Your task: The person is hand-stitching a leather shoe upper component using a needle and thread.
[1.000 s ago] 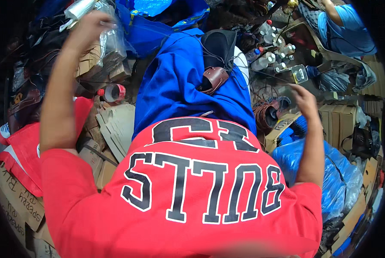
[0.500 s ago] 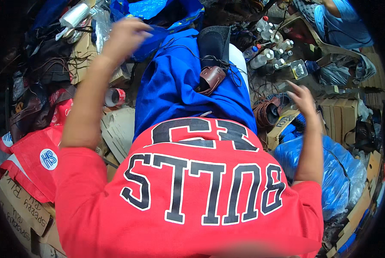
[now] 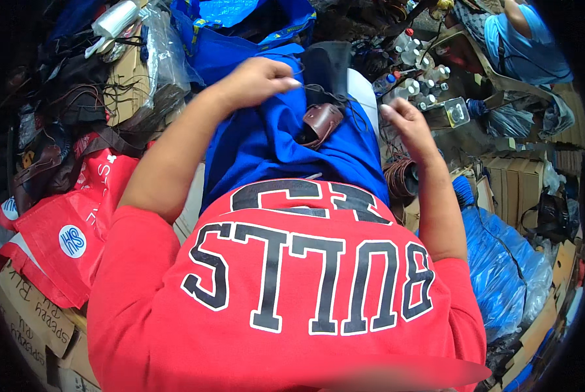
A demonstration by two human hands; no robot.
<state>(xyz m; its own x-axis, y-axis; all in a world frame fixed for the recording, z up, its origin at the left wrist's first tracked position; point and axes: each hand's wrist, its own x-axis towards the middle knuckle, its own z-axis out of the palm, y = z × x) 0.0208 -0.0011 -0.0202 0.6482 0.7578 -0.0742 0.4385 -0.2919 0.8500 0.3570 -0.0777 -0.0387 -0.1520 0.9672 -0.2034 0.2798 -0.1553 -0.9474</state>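
Observation:
A small brown leather piece point(image 3: 320, 123) lies on my lap, on the blue fabric point(image 3: 273, 144) of my legs, beside a dark flat piece point(image 3: 325, 65). My left hand point(image 3: 260, 80) hovers just left of the leather, fingertips pinched together on a thin dark thread point(image 3: 315, 93) that runs down to it. To the right of the leather, my right hand point(image 3: 407, 121) is held with fingers close together, pointing up and left. Whether it pinches anything is too small to tell. My red shirt point(image 3: 292, 287) fills the lower half of the view.
Red bags point(image 3: 64, 228) and cardboard point(image 3: 28, 307) pile up at left, with dark leather scraps and straps point(image 3: 51, 144) behind. Several small bottles point(image 3: 416, 78) stand at upper right beside coiled cord point(image 3: 400, 179). Blue plastic sacks point(image 3: 501, 261) lie at right. Another person in a light-blue top point(image 3: 527, 46) sits at far upper right.
My left arm has swung down from the clutter at upper left to my lap, beside the leather piece. My right hand has drifted a little left and up toward it.

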